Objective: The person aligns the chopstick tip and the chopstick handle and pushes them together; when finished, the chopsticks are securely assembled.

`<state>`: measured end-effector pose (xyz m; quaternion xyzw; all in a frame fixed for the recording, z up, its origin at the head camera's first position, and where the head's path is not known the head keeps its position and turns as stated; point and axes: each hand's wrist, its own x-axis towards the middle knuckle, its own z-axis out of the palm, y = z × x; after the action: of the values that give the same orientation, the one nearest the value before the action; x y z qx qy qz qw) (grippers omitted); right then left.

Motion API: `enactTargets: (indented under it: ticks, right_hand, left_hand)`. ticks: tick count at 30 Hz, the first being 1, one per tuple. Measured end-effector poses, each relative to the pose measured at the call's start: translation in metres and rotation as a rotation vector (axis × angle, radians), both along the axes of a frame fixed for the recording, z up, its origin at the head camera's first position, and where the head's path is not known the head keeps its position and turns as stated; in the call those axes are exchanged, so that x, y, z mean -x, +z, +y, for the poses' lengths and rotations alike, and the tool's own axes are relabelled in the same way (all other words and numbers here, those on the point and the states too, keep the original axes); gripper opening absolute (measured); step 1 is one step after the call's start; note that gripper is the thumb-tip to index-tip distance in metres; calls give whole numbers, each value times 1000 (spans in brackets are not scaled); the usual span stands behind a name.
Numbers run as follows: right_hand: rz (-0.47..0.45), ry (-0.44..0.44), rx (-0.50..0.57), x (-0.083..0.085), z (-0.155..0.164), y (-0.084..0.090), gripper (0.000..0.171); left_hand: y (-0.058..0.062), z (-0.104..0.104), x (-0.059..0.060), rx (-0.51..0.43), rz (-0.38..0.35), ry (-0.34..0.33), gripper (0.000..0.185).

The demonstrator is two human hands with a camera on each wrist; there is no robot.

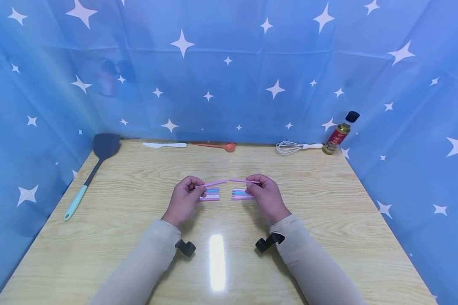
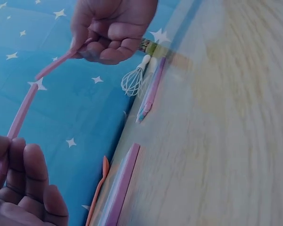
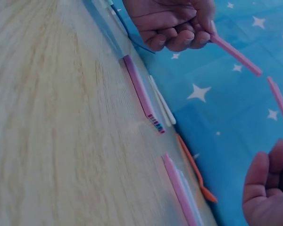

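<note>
Between wrist views, pink straw (image 2: 21, 113) gap.

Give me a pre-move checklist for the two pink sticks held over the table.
1. Left hand pinches its pink stick: ok.
2. Right hand pinches the other pink stick: ok.
3. Stick tips facing each other with a gap, not touching: ok.
4. Both sticks lifted clear of the left pile and right pile of coloured sticks on the table: ok.
5. Piles lying tidy, none rolled away: ok.
6. Firmness of each pinch: cannot tell.
</note>
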<state>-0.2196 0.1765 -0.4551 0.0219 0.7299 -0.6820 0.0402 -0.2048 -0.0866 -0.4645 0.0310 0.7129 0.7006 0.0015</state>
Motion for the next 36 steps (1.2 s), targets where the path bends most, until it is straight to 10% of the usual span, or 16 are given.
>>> enactTargets:
  ticks: [36]
  right_hand:
    - [51, 53, -73, 0, -1, -17, 19]
  left_hand:
    - [-13, -5, -1, 16, 60, 0, 13]
